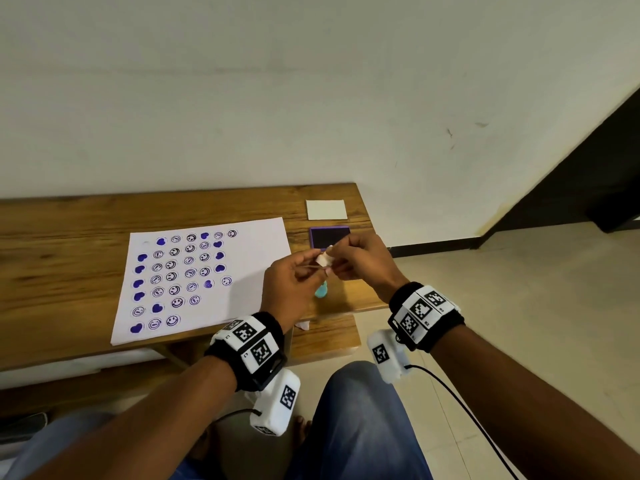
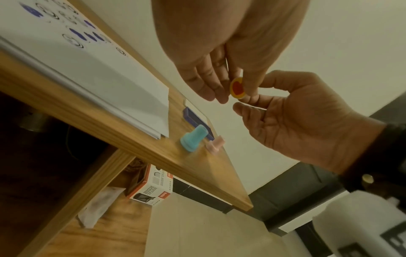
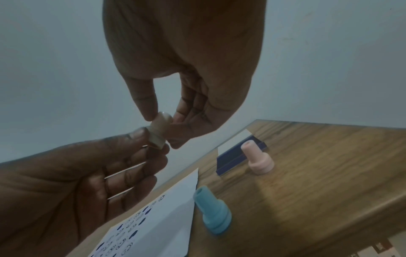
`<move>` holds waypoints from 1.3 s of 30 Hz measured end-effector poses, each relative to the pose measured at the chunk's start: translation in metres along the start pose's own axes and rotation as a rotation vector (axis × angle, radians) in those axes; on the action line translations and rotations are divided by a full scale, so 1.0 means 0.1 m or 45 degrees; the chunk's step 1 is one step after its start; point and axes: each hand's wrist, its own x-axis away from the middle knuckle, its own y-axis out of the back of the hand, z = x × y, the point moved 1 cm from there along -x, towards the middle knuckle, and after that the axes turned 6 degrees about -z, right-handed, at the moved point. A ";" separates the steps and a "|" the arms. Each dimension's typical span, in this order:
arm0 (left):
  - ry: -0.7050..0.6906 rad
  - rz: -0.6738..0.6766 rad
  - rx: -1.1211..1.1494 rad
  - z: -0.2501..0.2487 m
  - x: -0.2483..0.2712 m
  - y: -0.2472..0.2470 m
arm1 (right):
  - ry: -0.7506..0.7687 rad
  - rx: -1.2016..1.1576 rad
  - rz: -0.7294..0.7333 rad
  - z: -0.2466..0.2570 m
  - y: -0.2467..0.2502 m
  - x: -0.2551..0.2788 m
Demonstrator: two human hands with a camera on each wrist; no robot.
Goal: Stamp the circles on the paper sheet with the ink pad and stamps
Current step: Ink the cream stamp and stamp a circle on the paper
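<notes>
Beside the paper sheet (image 1: 207,278) on the bench (image 1: 62,244), nearer the ink pad (image 1: 329,237), both hands meet in the air. Left hand (image 1: 292,285) and right hand (image 1: 363,261) each pinch the small pale stamp (image 1: 324,259): light, rigid plastic I judge, best held by its narrow stem, face kept clear. Under the bench, a carton (image 2: 151,187) reads "METAL MESH".

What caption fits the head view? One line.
Both hands hold a small stamp above the table, beside the stamped paper sheet and ink pad.
</notes>
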 end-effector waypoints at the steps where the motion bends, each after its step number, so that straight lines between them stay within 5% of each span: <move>1: 0.010 -0.012 0.001 0.00 0.00 0.00 | -0.008 -0.014 0.017 0.00 0.00 0.01; 13: 0.075 0.044 0.008 -0.03 0.00 0.00 | 0.040 -0.138 0.191 -0.10 0.14 -0.03; 19: 0.132 0.045 0.081 -0.04 -0.03 0.00 | 0.025 -0.379 0.079 -0.15 0.34 -0.08; 30: 0.013 0.143 -0.360 0.12 -0.52 0.05 | 0.102 -0.291 -0.061 -0.25 0.61 -0.11; 39: -0.093 0.400 -0.751 0.31 -0.69 -0.09 | 0.116 -0.177 -0.200 -0.36 0.61 -0.35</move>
